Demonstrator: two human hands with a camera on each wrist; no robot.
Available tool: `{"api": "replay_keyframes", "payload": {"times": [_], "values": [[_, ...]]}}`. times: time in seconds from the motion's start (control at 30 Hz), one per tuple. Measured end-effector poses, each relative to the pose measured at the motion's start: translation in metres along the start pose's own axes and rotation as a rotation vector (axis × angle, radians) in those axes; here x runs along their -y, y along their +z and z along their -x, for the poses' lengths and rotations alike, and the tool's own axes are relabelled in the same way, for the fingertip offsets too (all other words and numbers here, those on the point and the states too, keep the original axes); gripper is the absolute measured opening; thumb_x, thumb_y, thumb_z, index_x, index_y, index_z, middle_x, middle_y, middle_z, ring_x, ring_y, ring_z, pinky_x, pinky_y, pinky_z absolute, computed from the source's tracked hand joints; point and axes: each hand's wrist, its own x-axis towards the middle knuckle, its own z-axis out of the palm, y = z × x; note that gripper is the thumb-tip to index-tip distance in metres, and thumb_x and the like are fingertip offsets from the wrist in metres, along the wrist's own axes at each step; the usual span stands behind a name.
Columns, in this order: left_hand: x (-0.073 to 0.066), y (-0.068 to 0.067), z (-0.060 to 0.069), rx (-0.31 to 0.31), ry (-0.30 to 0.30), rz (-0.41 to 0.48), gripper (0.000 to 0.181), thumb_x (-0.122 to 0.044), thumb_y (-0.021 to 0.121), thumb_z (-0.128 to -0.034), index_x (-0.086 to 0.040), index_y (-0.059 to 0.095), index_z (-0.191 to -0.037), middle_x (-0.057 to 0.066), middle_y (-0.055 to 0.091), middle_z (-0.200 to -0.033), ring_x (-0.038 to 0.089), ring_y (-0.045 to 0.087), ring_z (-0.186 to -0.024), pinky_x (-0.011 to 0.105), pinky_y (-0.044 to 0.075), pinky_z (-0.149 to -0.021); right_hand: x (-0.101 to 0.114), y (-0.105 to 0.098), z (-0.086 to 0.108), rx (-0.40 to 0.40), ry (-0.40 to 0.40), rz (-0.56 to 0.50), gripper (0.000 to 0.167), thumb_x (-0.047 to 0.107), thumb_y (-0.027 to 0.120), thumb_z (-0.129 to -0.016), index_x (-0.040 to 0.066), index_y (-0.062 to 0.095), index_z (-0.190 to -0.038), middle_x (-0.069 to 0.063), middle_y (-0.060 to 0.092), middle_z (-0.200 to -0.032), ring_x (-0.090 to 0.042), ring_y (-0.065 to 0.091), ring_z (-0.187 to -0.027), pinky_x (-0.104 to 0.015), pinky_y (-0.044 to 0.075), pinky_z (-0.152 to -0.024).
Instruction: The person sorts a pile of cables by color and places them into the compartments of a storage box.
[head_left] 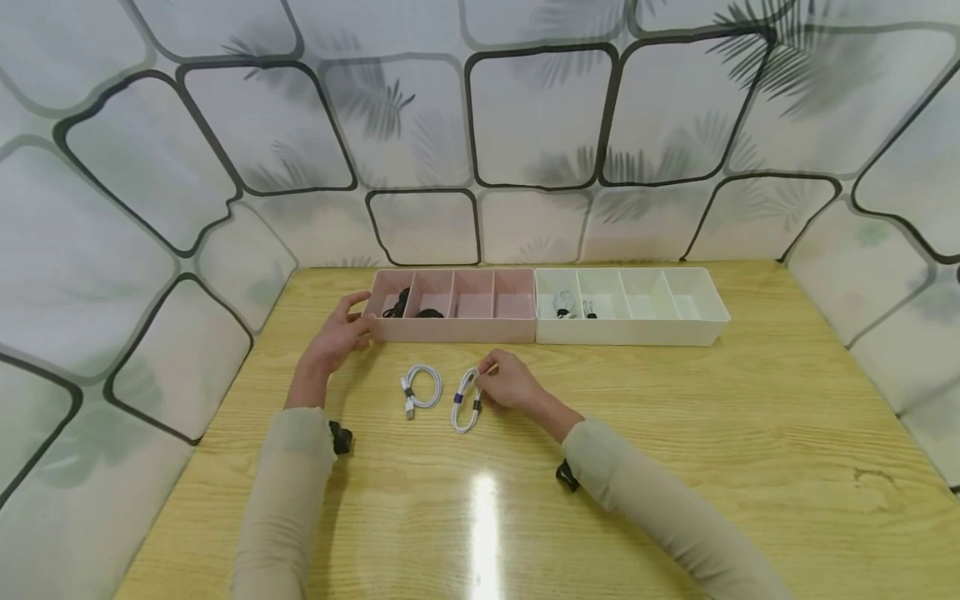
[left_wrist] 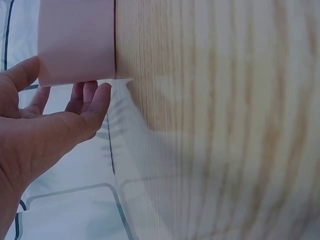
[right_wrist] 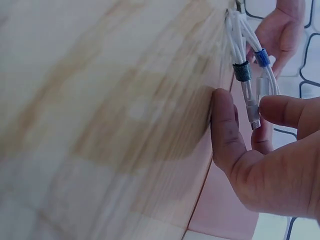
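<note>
My right hand (head_left: 512, 382) pinches a looped white cable (head_left: 459, 398), left hand (head_left: 339, 337) at the pink box (head_left: 453, 331)

I hold the white cable by its connector end between thumb and fingertips, over the middle of the wooden worktop (head_left: 637, 458) and in front of the pink box; whether its far end touches the wood, I cannot tell. A blue tie (right_wrist: 261, 57) and a dark tie (right_wrist: 242, 71) bind the loop. My left hand is spread wide, fingertips touching the left end of the pink box.

Just to the left of the white cable, a second white cable (head_left: 439, 387) lies coiled on the worktop, fastened with a dark band (head_left: 408, 392).

Behind both, the pink box stands end to end with a white box (head_left: 622, 333), each split into four compartments. A black cable (head_left: 397, 305) sits in the leftmost pink one, a dark item (head_left: 430, 313) in the next. The leftmost white compartment holds a pale coil (head_left: 564, 302); its neighbour holds a small item (head_left: 589, 310), too small to make out.
</note>
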Motion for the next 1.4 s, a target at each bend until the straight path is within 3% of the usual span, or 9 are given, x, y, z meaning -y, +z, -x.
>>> {"api": "replay_keyframes", "payload": {"times": [0.13,0.33,0.73,1.0,1.17,1.4], "values": [[-0.011,0.003,0.008,0.005,-0.012,0.015,0.061,-0.009,0.039,-0.1067,-0.008,0.007,-0.159,0.036,0.012,-0.156,0.049,0.025,-0.142,0.060,0.024,-0.113,0.000,-0.002,0.000,0.010,-0.009,-0.033,0.009,0.002,0.056,-0.095,-0.003,0.056,-0.102,-0.016,0.066,-0.089,-0.018,0.059,-0.068,-0.025,0.049,-0.052],[-0.022,0.007,0.018,0.013,-0.017,0.003,0.061,-0.009,0.038,-0.1068,-0.005,0.006,-0.159,0.037,0.013,-0.155,0.049,0.024,-0.142,0.060,0.023,-0.113,-0.001,-0.009,0.000,0.051,0.039,-0.137,0.009,0.003,0.050,-0.100,-0.001,0.051,-0.107,-0.019,0.069,-0.098,-0.020,0.064,-0.072,-0.031,0.055,-0.059],[0.003,0.000,-0.001,-0.002,-0.006,-0.022,0.061,-0.015,0.039,-0.1078,-0.014,0.007,-0.160,0.033,0.013,-0.157,0.047,0.025,-0.143,0.058,0.026,-0.113,-0.013,-0.024,0.001,0.086,0.031,-0.221,0.018,-0.001,0.050,-0.099,-0.001,0.047,-0.117,-0.022,0.067,-0.097,-0.019,0.064,-0.066,-0.034,0.058,-0.061],[0.004,0.000,-0.001,-0.010,-0.004,-0.044,0.061,-0.018,0.040,-0.1080,-0.015,0.009,-0.160,0.033,0.015,-0.157,0.046,0.028,-0.142,0.057,0.030,-0.110,-0.014,-0.035,0.003,0.085,0.026,-0.262,0.024,-0.002,0.050,-0.099,-0.003,0.046,-0.122,-0.023,0.067,-0.097,-0.017,0.065,-0.064,-0.037,0.059,-0.064],[-0.006,0.003,0.007,0.005,-0.015,-0.020,0.061,-0.015,0.039,-0.1078,-0.013,0.007,-0.160,0.034,0.012,-0.157,0.048,0.024,-0.143,0.059,0.026,-0.113,-0.013,-0.046,0.004,0.062,0.012,-0.271,0.026,-0.002,0.049,-0.099,-0.005,0.046,-0.124,-0.020,0.068,-0.092,-0.016,0.066,-0.065,-0.038,0.059,-0.065],[0.004,0.000,0.002,-0.018,-0.003,-0.039,0.061,-0.019,0.040,-0.1081,-0.017,0.009,-0.160,0.032,0.014,-0.158,0.047,0.026,-0.143,0.058,0.026,-0.113,-0.015,-0.058,0.005,0.049,0.003,-0.332,0.027,-0.004,0.049,-0.097,-0.006,0.045,-0.124,-0.019,0.067,-0.089,-0.016,0.067,-0.064,-0.038,0.059,-0.065]]}}
